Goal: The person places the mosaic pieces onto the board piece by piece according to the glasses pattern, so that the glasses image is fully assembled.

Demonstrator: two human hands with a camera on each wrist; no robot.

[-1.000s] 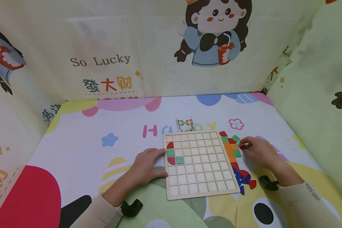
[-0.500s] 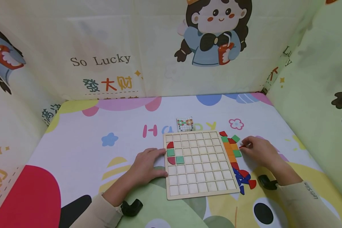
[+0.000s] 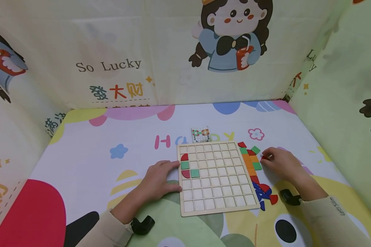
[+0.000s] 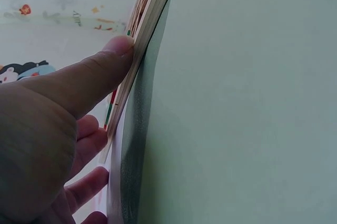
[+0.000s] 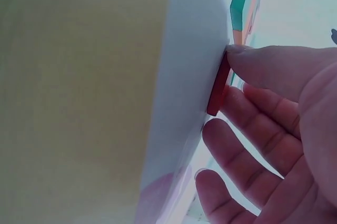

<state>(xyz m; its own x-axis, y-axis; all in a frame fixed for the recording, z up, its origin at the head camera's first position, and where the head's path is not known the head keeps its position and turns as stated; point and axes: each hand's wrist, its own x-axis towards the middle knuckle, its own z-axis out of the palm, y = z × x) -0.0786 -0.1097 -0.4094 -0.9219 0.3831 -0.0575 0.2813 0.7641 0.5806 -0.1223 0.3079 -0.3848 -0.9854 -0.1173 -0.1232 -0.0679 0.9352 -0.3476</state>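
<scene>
A square wooden grid board [image 3: 214, 202] lies on the patterned cloth. In its leftmost columns sit a red quarter-round tile [image 3: 184, 157], a green square tile [image 3: 184, 165], another red rounded tile [image 3: 186, 174] and a second green square [image 3: 195, 173]. My left hand [image 3: 157, 180] rests against the board's left edge, fingers extended; in the left wrist view its thumb [image 4: 102, 71] touches the rim. Right of the loose tiles, my right hand [image 3: 279, 164] pinches a red tile [image 5: 217, 89] between thumb and fingers, close over the cloth.
Orange tiles [image 3: 246, 160], green tiles and red tiles lie along the board's right side. Several blue tiles [image 3: 259, 192] are clustered near its front right corner. A small pattern card [image 3: 201, 135] lies behind the board. Printed cloth walls [image 3: 170, 51] stand around the table.
My right hand has shifted very slightly to the right, and the red tile has turned a little in its fingers. My left hand and the board stay in place.
</scene>
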